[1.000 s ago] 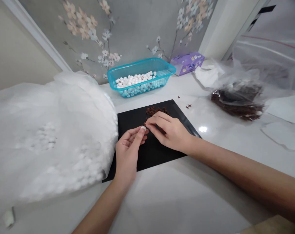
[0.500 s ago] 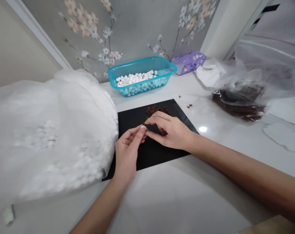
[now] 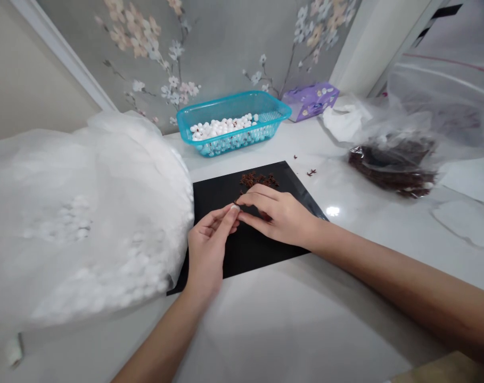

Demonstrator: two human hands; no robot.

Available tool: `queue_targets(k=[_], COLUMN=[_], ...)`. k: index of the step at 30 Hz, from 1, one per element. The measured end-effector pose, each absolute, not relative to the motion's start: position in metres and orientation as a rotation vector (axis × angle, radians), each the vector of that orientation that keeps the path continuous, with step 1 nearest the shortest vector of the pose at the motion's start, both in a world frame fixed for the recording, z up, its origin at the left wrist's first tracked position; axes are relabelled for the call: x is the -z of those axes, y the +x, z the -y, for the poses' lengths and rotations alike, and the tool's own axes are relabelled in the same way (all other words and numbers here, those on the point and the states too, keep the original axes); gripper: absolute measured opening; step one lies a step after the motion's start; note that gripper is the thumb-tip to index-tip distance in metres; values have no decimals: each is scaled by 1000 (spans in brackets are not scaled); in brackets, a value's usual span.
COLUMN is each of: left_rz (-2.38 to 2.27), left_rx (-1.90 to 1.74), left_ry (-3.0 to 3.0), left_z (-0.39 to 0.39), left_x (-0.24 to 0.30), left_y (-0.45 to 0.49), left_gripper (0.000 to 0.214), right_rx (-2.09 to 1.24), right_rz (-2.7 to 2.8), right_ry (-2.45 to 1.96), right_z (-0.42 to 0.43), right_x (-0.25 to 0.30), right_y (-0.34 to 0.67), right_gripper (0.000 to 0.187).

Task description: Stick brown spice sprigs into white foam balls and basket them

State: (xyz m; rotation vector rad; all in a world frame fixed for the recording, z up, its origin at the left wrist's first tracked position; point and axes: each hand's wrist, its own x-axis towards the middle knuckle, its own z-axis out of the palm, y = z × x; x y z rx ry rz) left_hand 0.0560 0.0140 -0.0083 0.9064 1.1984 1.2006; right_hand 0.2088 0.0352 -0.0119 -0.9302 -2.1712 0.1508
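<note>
Over the black sheet (image 3: 249, 255), my left hand (image 3: 207, 247) pinches a small white ball (image 3: 235, 208) between thumb and fingertips. My right hand (image 3: 284, 217) meets it from the other side, its index finger and thumb closed in at the ball. A tiny dark brown piece (image 3: 236, 202) shows at the right index fingertip, against the top of the ball; its exact shape is too small to make out. Just behind my right hand, a loose pile of small reddish-brown pieces (image 3: 260, 179) lies on the sheet.
A turquoise basket (image 3: 234, 144) of white balls stands at the back. A large translucent bag (image 3: 138, 159) full of white balls bulges at left. At right are a clear bag of brown pieces (image 3: 393, 167) and stray pieces (image 3: 311, 173). A purple packet (image 3: 311, 101) sits behind.
Both hands stay together at the ball, with only a slight shift of the fingers. The view has moved a tiny amount.
</note>
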Motion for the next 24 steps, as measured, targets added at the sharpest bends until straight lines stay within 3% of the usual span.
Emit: queue_targets(k=[14, 24], left_rz=[-1186, -1081], left_rx=[-1203, -1218], left_ry=[929, 998], left_z=[-13, -11], left_x=[11, 9], left_y=[55, 56], left_gripper=[20, 25], right_rx=[-120, 174], right_rz=[2207, 2161], right_ry=[-972, -921], right_z=[-33, -28], right_x=[16, -18], right_y=[206, 198], right_gripper=[17, 19])
